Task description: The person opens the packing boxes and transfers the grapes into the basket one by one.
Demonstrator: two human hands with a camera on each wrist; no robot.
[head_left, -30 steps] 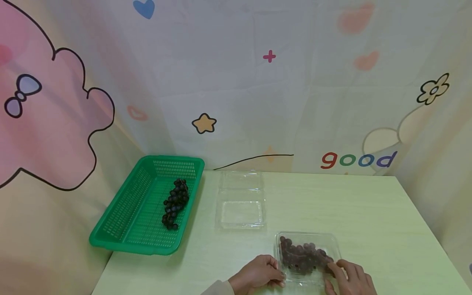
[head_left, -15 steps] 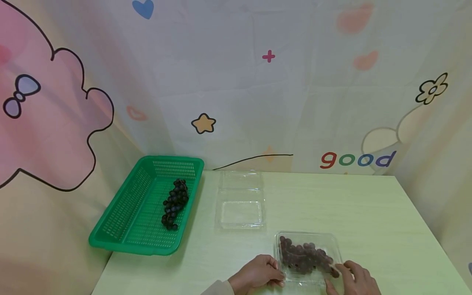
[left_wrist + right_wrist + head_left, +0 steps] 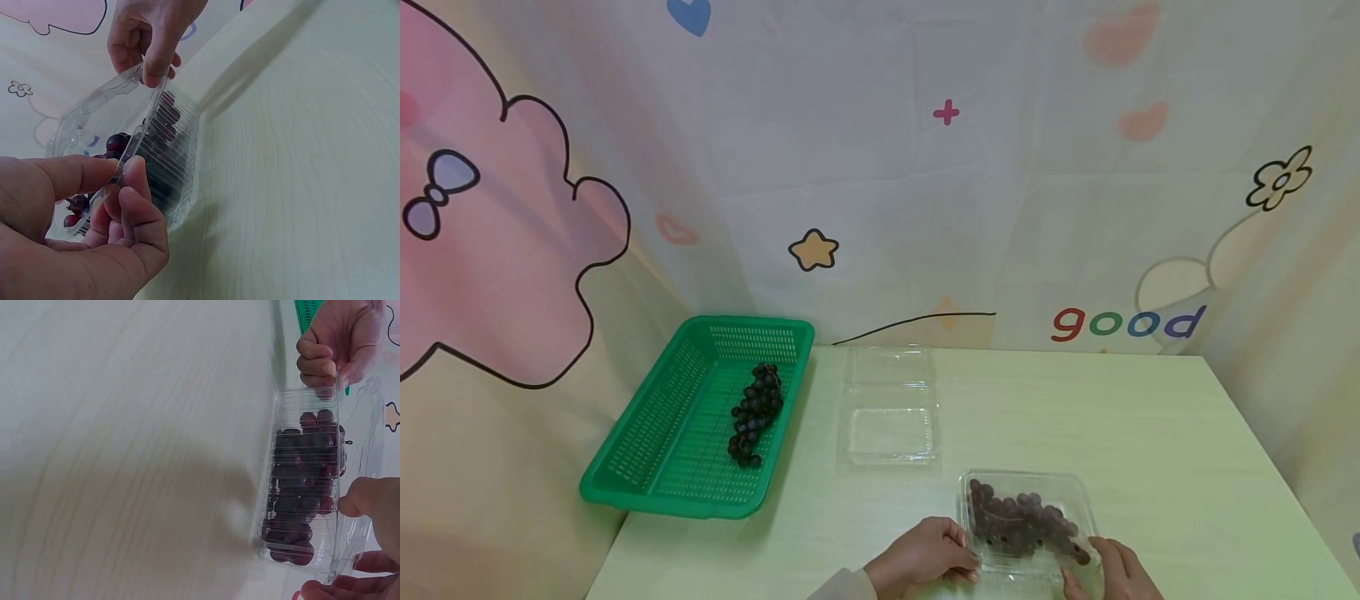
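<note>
Clear plastic forms the lidded box (image 3: 1071, 492) of dark grapes (image 3: 1015, 529) on the pale surface (image 3: 1150, 433), at five o'clock in the head view, between a person's two hands. Left hand (image 3: 925, 552) pinches the rim at the box's eight o'clock corner, fingers and thumb clamped on the lip; right hand (image 3: 1116, 571) grips the four o'clock corner, thumb on the front edge, fingers bent round the end. Whether the lid is latched cannot be told. Thin walls suggest a light, springy, rather slick pack that would flex or crack if squeezed mid-span, while the fruit, probably most of the weight, could bruise under a pressed lid. Best holds should be the stiffer rim corners, with a palm beneath for lifting. Toward ten o'clock from the box lies an open container (image 3: 891, 457); farther off, past nine, a green basket (image 3: 662, 505) holds another bunch (image 3: 756, 417)
</note>
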